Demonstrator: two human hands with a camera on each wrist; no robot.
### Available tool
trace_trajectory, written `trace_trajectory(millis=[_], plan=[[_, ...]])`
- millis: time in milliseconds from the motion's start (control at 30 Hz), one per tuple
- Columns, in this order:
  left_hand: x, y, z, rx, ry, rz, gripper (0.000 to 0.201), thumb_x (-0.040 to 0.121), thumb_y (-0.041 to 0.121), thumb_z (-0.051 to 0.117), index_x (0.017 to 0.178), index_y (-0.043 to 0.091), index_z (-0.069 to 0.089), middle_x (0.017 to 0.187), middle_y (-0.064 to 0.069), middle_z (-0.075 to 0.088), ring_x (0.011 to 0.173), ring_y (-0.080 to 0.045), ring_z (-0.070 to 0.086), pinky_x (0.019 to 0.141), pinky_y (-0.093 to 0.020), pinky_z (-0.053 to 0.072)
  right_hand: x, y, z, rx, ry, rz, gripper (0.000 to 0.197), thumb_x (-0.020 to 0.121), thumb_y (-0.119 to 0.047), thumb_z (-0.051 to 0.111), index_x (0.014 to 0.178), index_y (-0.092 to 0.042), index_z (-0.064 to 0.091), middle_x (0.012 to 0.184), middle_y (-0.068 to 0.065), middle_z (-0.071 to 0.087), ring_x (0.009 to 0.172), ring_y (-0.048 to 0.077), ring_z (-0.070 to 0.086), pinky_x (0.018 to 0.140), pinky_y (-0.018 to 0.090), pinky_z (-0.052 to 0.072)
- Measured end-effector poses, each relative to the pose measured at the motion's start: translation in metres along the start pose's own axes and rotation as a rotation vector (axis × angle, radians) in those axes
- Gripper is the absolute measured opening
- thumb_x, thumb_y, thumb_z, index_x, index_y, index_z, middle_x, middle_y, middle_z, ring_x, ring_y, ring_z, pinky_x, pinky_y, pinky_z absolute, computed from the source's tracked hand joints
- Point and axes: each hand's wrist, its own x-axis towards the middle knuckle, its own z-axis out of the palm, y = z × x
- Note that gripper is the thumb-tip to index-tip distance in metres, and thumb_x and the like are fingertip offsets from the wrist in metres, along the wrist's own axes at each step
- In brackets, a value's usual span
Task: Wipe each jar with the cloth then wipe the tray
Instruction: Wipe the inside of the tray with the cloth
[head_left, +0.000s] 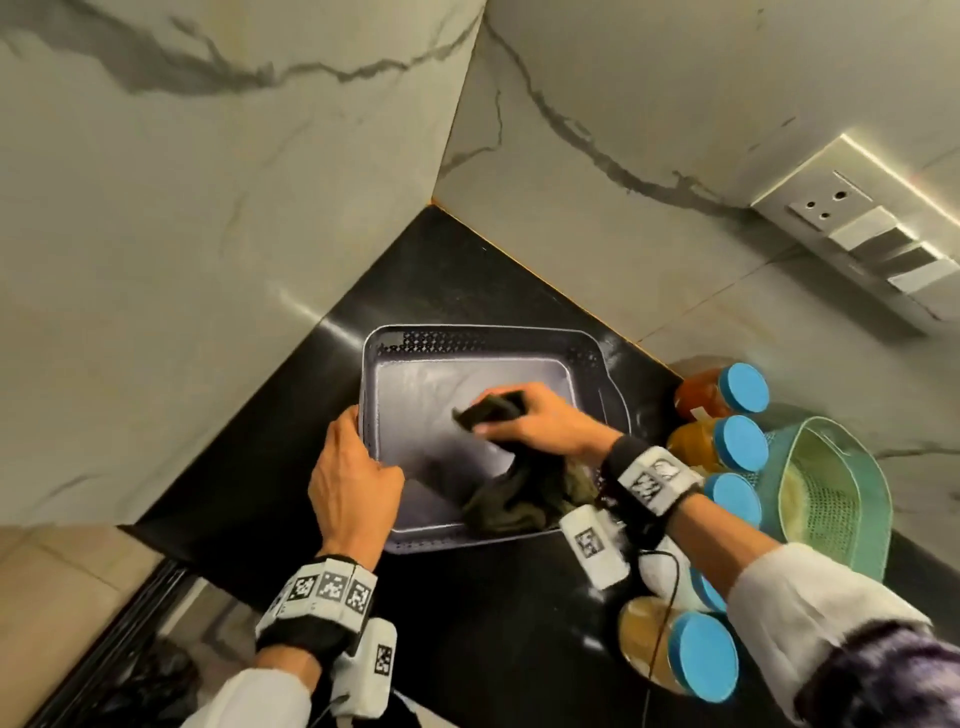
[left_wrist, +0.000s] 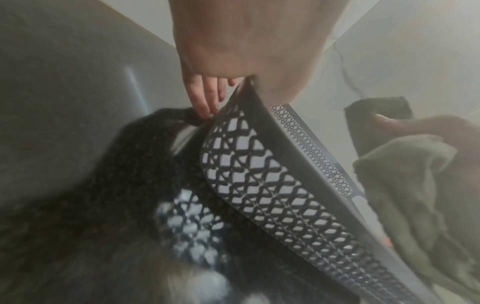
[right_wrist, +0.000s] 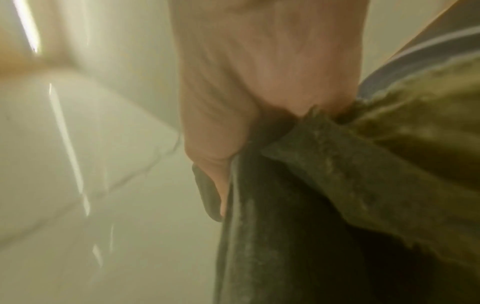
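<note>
A: Where is the tray?

B: The grey-lilac tray (head_left: 410, 340), with perforated lattice walls, sits on the black desk (head_left: 291, 441) in the corner where two marble-patterned walls (head_left: 208, 208) meet. Its floor is bare apart from the cloth and the hand on it.

A: And the left hand?

B: The left hand (head_left: 353, 478) clamps the tray's near-left rim. In the left wrist view the fingers (left_wrist: 202, 96) run down the outside of the lattice wall while the thumb side sits on the inner face, so the rim is pinched between them.

A: The right one?

B: The right hand (head_left: 540, 423) presses a dark olive cloth (head_left: 519, 499) onto the tray floor, fingers curled over a bunched part of it. The rest of the cloth trails back towards the wrist and drapes over the tray's near-right corner. The right wrist view is blurred, but shows the fabric gathered under the palm.

A: The jars?

B: They stand outside the tray, on the desk to its right: a row of jars with blue lids (head_left: 740, 389), amber and orange contents showing through. One more (head_left: 680, 649) lies nearer the camera, partly behind the right forearm. Just beside the row is a green strainer basket (head_left: 831, 493).

A: Anything else?

B: A switch and socket panel (head_left: 852, 228) on the right wall.
</note>
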Motion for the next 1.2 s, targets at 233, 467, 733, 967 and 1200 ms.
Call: trace_trajectory(millis=[233, 467, 733, 967, 1200], plan=[[-0.002, -0.001, -0.008, -0.091, 0.112, -0.144, 0.044, 0.072, 0.001, 0.075, 0.113, 0.006, 0.059, 0.119, -0.018, 0.061, 0.101, -0.043, 0.063, 0.085, -0.049, 0.048, -0.083, -0.011, -0.031, 0.705, 0.397, 0.140, 0.017, 0.089, -0.010, 0.073, 0.106, -0.012, 0.076, 0.094, 0.009, 0.074, 0.084, 0.020, 0.069, 0.077, 0.032, 0.059], [0.021, -0.001, -0.002, -0.135, 0.140, -0.022, 0.011, 0.069, -0.010, 0.067, 0.074, 0.000, 0.066, 0.093, -0.019, 0.059, 0.077, -0.043, 0.061, 0.071, -0.040, 0.044, -0.133, 0.013, -0.018, 0.708, 0.700, 0.345, 0.015, 0.088, -0.021, 0.079, 0.100, -0.013, 0.075, 0.101, 0.016, 0.078, 0.099, 0.032, 0.072, 0.089, 0.044, 0.061], [0.024, 0.008, -0.010, -0.151, 0.321, 0.402, 0.018, 0.069, -0.017, 0.056, 0.065, -0.001, 0.049, 0.088, -0.019, 0.051, 0.068, -0.032, 0.049, 0.066, -0.034, 0.041, -0.103, 0.049, 0.008, -0.423, 0.842, 0.421, 0.022, 0.082, -0.018, 0.073, 0.103, -0.016, 0.076, 0.097, 0.006, 0.071, 0.091, 0.029, 0.068, 0.080, 0.037, 0.055], [0.011, 0.001, -0.015, -0.169, 0.369, 0.465, 0.021, 0.070, -0.016, 0.048, 0.065, 0.004, 0.043, 0.094, -0.025, 0.049, 0.075, -0.024, 0.042, 0.074, -0.026, 0.038, -0.077, 0.080, 0.055, -0.493, 0.765, 0.418, 0.020, 0.062, -0.008, 0.066, 0.081, -0.010, 0.069, 0.086, 0.010, 0.065, 0.082, 0.037, 0.062, 0.074, 0.041, 0.051], [0.018, -0.003, -0.009, -0.176, 0.421, 0.396, 0.016, 0.080, -0.015, 0.047, 0.073, -0.001, 0.049, 0.095, -0.027, 0.049, 0.076, -0.039, 0.048, 0.073, -0.041, 0.044, -0.066, 0.058, 0.080, -0.264, 0.738, 0.442, 0.013, 0.065, -0.008, 0.064, 0.077, -0.007, 0.062, 0.085, 0.011, 0.066, 0.085, 0.035, 0.063, 0.077, 0.037, 0.048]])
